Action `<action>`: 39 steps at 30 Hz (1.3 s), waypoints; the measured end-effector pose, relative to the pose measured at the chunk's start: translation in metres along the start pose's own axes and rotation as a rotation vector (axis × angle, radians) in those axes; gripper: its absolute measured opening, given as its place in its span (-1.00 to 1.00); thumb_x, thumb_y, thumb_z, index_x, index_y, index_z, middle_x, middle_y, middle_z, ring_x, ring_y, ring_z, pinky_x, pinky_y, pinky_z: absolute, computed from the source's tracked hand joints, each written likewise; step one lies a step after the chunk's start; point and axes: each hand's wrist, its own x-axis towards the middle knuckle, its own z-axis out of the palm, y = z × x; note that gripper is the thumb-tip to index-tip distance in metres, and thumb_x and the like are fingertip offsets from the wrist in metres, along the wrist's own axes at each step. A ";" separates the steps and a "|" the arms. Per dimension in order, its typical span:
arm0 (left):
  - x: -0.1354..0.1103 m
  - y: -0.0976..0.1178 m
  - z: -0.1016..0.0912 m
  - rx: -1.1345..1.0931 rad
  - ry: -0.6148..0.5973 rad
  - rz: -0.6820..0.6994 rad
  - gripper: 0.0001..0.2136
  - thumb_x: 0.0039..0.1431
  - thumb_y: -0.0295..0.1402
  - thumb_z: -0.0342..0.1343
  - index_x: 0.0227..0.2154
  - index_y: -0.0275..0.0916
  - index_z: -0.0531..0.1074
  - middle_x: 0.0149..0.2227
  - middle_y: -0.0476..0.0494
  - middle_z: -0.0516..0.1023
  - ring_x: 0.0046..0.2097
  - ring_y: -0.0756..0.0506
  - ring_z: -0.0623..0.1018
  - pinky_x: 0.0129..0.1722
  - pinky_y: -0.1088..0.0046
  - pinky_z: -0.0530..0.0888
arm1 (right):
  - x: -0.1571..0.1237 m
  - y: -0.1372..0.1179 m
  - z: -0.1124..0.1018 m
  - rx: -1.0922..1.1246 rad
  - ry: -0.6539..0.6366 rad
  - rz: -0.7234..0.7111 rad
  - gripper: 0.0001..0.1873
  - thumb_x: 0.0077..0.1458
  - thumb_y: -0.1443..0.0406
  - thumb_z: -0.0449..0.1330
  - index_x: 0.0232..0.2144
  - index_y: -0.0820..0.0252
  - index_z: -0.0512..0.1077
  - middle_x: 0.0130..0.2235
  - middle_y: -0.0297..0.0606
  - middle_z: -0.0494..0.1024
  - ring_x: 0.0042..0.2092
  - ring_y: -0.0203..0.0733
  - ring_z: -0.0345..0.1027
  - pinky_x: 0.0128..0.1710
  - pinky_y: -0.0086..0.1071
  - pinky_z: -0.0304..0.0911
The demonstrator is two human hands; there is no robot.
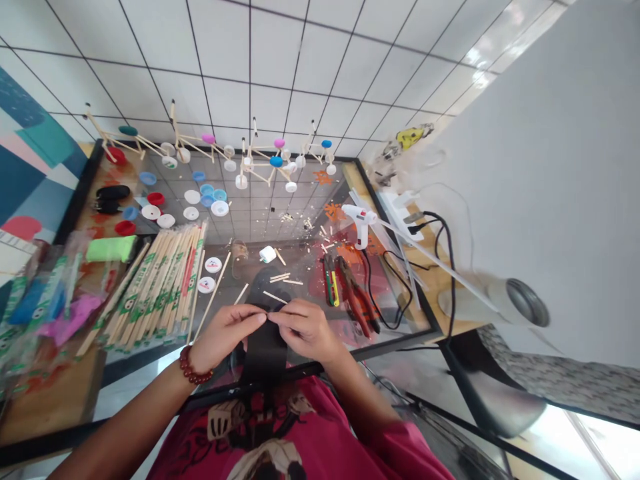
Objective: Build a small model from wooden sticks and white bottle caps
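Close to the table's front edge, my left hand and my right hand meet with their thumbs and fingertips pinched together. Whatever lies between the fingertips is too small or hidden to make out. A short wooden stick juts out just beyond my right fingers; whether it is held or lies on the glass cannot be told. Farther out are several short cut sticks and a white bottle cap piece. Two printed white caps rest left of my hands, beside a long thin stick.
Packaged chopsticks cover the left side. Coloured bottle caps lie behind them. Stick-and-cap models line the tiled wall. At right are diagonal cutters, red-handled pliers, a white glue gun and its black cable.
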 end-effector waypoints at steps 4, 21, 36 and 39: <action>0.002 -0.004 -0.001 0.118 -0.067 0.091 -0.68 0.14 -0.06 0.23 -0.32 -0.20 0.71 -0.41 -0.15 0.68 -0.37 -0.17 0.59 -0.37 0.34 0.52 | 0.000 -0.005 -0.006 0.074 0.022 0.070 -0.63 0.28 0.34 0.07 0.05 0.03 0.54 -0.28 -0.21 0.65 -0.31 -0.14 0.50 -0.27 -0.26 0.43; -0.001 -0.006 0.000 0.141 -0.021 0.197 -0.54 0.31 0.02 0.07 -0.56 -0.21 0.47 -0.59 0.00 0.37 -0.51 -0.02 0.35 -0.52 0.46 0.31 | 0.006 -0.006 -0.005 0.340 0.055 0.445 -0.76 0.26 0.21 0.25 -0.42 0.18 0.58 -0.51 -0.33 0.55 -0.50 -0.33 0.31 -0.46 -0.46 0.21; 0.002 -0.006 0.005 0.164 0.052 0.204 -0.68 0.12 -0.06 0.26 -0.49 -0.23 0.60 -0.57 -0.03 0.49 -0.50 -0.02 0.40 -0.51 0.48 0.34 | 0.005 -0.007 -0.002 0.308 0.030 0.352 -0.75 0.28 0.18 0.26 -0.44 0.12 0.52 -0.50 -0.33 0.51 -0.48 -0.29 0.31 -0.42 -0.39 0.22; 0.001 -0.008 0.004 0.127 0.032 0.190 -0.60 0.16 0.00 0.23 -0.57 -0.23 0.54 -0.61 -0.02 0.45 -0.52 -0.02 0.39 -0.51 0.47 0.35 | 0.006 -0.007 -0.005 0.333 0.002 0.382 -0.69 0.31 0.13 0.23 -0.43 0.15 0.53 -0.50 -0.34 0.51 -0.46 -0.30 0.32 -0.39 -0.40 0.22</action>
